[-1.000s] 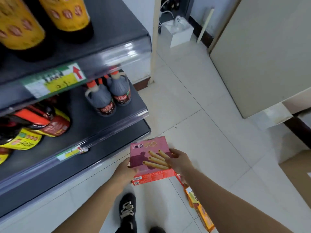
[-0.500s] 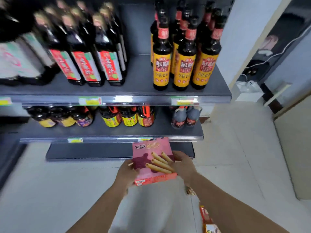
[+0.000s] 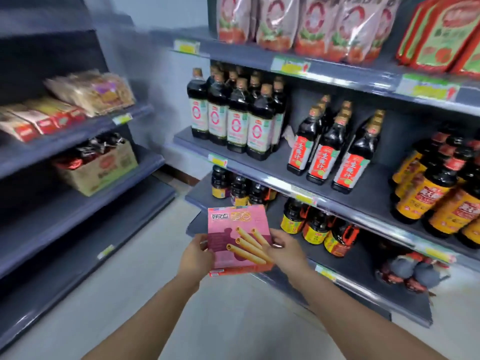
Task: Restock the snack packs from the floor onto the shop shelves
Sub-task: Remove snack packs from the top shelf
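**Counts.** One left hand (image 3: 197, 255) and one right hand (image 3: 285, 252) are seen, with one pink snack box (image 3: 233, 224) held between them, low in the centre and above the floor (image 3: 207, 320). The box's left edge is gripped by the left hand, with the fingers curled onto its face. The right edge is clamped by the right hand, with the thumb laid on the front. Four wafer rolls are printed on the box. On the right shelving (image 3: 363, 185), four white-label bottles (image 3: 236, 126) are counted in the front row, then three red-label bottles (image 3: 327, 157) beside them.

**Surroundings.**
- On the left shelving (image 3: 78, 211), clear-wrapped snack packs (image 3: 91, 92) are stacked on an upper shelf.
- One cardboard carton (image 3: 104, 170) of dark packets is set on the shelf below.
- The lower left shelves are shown bare.
- The box is held in front of the lower right shelves, near small yellow-label bottles (image 3: 311, 224) and apart from both units.
- Red pouches (image 3: 285, 22) are ranged along the top right.
- Orange-label bottles (image 3: 441, 198) are at the far right.

**Hidden or unclear.**
- The left side is blurred, so the snack packs cannot be counted.
- A red strip is visible under the box's near edge. Whether it belongs to a second box cannot be told.
- The rear rows of bottles are masked by the front ones.
- The pouches and the far-right bottles are cut off by the frame.
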`<move>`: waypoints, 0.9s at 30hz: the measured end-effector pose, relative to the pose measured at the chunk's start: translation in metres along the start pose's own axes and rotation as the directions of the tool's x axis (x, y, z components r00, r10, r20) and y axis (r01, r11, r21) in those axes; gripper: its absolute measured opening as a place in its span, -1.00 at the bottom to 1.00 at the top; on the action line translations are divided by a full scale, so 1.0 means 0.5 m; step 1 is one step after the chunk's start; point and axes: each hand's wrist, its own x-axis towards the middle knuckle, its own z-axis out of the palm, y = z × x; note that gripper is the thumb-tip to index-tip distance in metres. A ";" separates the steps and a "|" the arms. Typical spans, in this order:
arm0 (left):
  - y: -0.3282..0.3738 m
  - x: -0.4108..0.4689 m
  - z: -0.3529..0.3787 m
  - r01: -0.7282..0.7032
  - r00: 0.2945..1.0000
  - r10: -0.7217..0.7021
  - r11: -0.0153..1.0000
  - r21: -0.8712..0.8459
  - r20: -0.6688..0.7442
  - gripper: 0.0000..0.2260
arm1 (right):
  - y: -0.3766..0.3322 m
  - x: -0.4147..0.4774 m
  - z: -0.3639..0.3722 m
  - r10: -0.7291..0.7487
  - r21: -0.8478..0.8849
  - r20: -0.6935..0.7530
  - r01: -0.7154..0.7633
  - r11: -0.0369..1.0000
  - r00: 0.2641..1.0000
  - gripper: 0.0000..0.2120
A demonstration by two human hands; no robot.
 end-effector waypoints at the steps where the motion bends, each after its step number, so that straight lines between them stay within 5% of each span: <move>1: 0.003 0.007 -0.042 -0.019 0.999 0.019 1.000 -0.019 -0.028 -0.66 | -0.027 0.005 0.035 -0.017 -0.009 0.009 0.017 1.000 1.000 -0.61; 15: 0.053 0.040 -0.520 -0.160 0.913 0.092 0.977 -0.141 -0.398 -0.60 | -0.378 0.035 0.426 -0.224 0.072 0.295 0.212 0.975 0.929 -0.50; 27: 0.148 0.029 -0.821 -0.309 0.618 0.071 0.938 -0.158 -0.783 -0.70 | -0.678 0.055 0.688 -0.493 0.234 0.557 0.444 0.865 0.668 -0.51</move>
